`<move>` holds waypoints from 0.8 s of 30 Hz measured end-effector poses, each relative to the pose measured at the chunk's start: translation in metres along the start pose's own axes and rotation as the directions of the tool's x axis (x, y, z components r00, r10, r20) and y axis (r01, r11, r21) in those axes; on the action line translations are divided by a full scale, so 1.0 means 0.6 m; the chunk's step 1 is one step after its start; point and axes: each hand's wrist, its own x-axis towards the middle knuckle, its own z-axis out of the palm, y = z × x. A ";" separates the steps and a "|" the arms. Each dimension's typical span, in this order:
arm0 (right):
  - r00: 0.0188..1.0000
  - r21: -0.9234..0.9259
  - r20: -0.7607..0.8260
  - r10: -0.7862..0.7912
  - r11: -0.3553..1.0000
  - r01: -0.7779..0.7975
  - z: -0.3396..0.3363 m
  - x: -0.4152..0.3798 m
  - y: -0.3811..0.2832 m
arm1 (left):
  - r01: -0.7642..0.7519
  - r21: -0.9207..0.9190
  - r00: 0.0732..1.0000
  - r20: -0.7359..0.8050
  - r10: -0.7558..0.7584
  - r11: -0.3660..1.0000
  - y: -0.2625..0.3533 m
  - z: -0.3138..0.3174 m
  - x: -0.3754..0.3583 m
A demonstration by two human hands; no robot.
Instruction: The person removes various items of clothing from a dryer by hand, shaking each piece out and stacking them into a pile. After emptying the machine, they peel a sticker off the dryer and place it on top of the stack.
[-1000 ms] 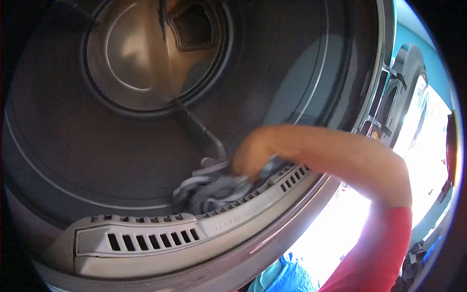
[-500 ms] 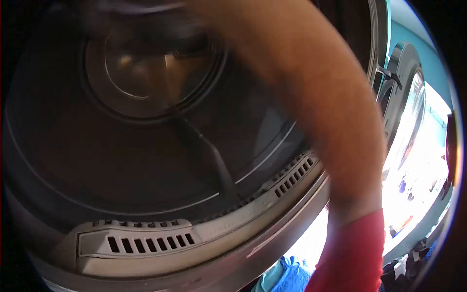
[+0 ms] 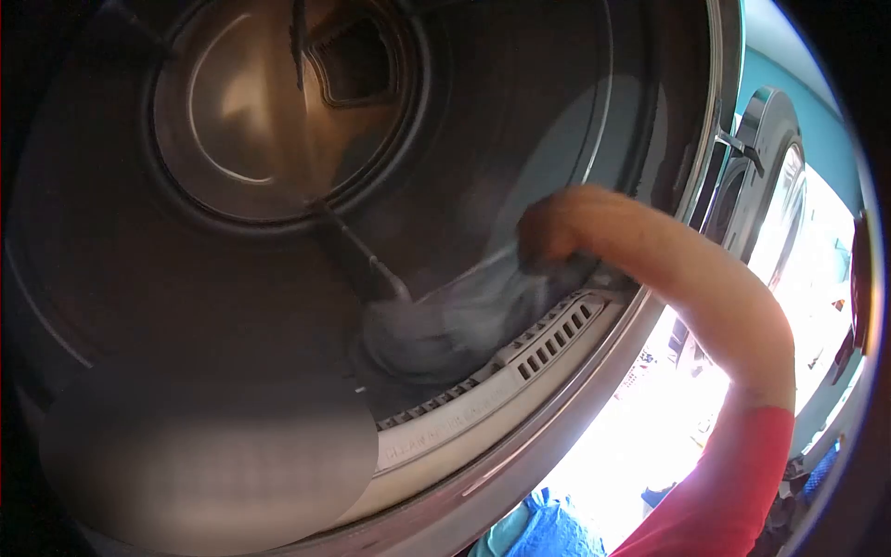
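My right hand (image 3: 552, 232) reaches into the dark metal drum (image 3: 232, 306) from the right, its arm in a red sleeve. The fingers are smeared by motion and turned away, closest to a blurred greyish cloth (image 3: 445, 325) low in the drum. Whether they grip the cloth cannot be made out. Below it runs the pale lint-filter rim (image 3: 445, 427) with a slotted vent (image 3: 557, 343). My left hand is out of view.
An open round door (image 3: 766, 186) stands at the right on its hinge (image 3: 741, 148). Blue fabric (image 3: 557, 529) lies below the drum's opening. A blurred oval patch covers the lower left. Dark items (image 3: 807, 501) sit at the lower right.
My right arm has swung down and right, from across the top of the drum to its right side. A blurred greyish cloth now shows at the drum's bottom.
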 end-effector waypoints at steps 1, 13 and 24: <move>0.915 0.083 -0.354 0.193 0.981 -0.174 0.020 -0.015 0.042 | 0.002 -0.001 1.000 0.002 -0.002 1.000 0.002 0.001 -0.001; -0.311 0.211 -0.941 0.136 0.952 -0.223 -0.100 -0.164 0.120 | -0.007 0.015 1.000 0.023 0.006 1.000 0.010 -0.007 0.004; -0.256 0.242 -0.932 0.258 0.966 0.091 -0.152 -0.161 0.082 | -0.009 0.101 0.999 0.051 0.004 0.995 0.027 -0.019 0.007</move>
